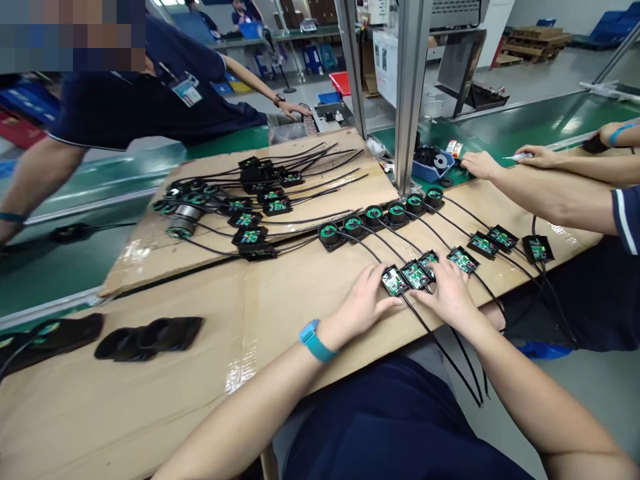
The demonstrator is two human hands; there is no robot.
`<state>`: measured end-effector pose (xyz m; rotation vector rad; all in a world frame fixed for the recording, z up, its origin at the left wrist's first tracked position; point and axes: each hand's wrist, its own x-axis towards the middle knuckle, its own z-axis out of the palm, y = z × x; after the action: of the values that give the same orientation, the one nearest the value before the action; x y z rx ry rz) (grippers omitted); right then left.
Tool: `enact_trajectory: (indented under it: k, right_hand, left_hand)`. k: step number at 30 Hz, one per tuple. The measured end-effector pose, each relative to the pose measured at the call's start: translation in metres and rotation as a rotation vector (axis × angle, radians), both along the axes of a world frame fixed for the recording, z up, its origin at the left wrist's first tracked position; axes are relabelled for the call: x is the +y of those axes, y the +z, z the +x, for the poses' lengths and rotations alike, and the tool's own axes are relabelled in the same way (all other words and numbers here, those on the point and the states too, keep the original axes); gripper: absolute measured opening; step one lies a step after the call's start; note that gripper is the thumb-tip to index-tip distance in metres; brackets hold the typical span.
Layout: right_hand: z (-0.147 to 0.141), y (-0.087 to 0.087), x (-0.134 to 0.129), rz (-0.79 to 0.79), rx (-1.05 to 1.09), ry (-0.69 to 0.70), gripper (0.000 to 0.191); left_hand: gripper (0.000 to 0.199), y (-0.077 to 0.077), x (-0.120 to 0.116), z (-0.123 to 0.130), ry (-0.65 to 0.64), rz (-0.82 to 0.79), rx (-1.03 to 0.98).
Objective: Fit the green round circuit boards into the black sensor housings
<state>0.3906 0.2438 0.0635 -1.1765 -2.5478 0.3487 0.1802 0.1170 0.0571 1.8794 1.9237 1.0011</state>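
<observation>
My left hand grips the leftmost black box with a green circuit board, fingers at its far edge and thumb at its near edge. Against it sits a second circuit-board box. My right hand closes around the right side of this group, its thumb by the second box and its fingers over a third circuit-board box, partly hidden. Just beyond those fingers is another circuit-board box. Black cables run from the boxes to a row of round black housings and hang over the table edge.
Cardboard covers the table. More wired boards lie on a raised cardboard sheet. A metal post stands behind the housings. Co-workers' hands are at the right; another person leans in at left. Black housings lie left.
</observation>
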Motion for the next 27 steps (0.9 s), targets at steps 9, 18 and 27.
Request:
enact_trajectory:
  k: [9, 18, 27]
  right_hand:
    - [-0.034, -0.004, -0.047, 0.036, -0.12, 0.085, 0.095]
    - [-0.016, -0.004, -0.037, 0.131, -0.096, 0.009, 0.052]
    - [0.016, -0.026, 0.013, 0.387, -0.126, -0.077, 0.061]
  left_hand:
    - [0.076, -0.006, 0.032, -0.155, 0.375, -0.038, 0.186]
    - [0.06, -0.017, 0.077, -0.131, 0.285, 0.032, 0.155]
    - [0.075, -0.019, 0.128, -0.094, 0.225, 0.008, 0.017]
